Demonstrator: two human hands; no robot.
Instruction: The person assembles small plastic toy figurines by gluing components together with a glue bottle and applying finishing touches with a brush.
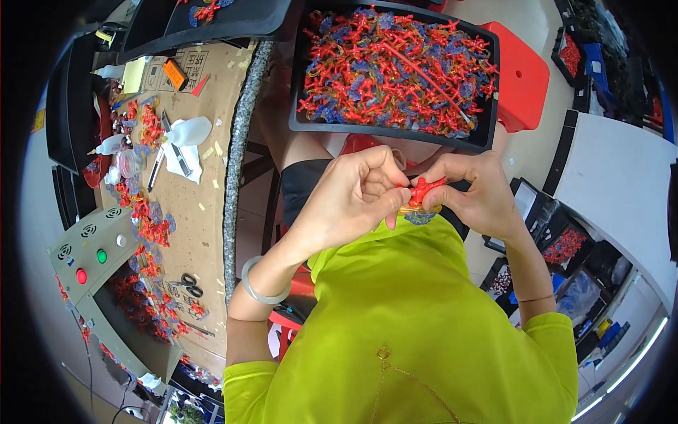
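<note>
You have one red figure, with amber and blue parts, pinched between both hands, just on your side of the black tray. Your left hand grips it narrowly with thumb and fingertips, and your right hand pinches it likewise from the other side. The tray holds a heap of similar pieces, too many to count, with one long red stick across them. One red stool stands just right of the tray.

Left of the tray you have the tabletop, covered in brown cardboard, with a speckled edge. On that side are one large white bottle, two smaller nozzle bottles, one orange block and one beige machine bearing three buttons: one red, one green, one white. More coloured pieces, uncountable, trail along there. Well right of the tray, a white surface stands above pale floor.
</note>
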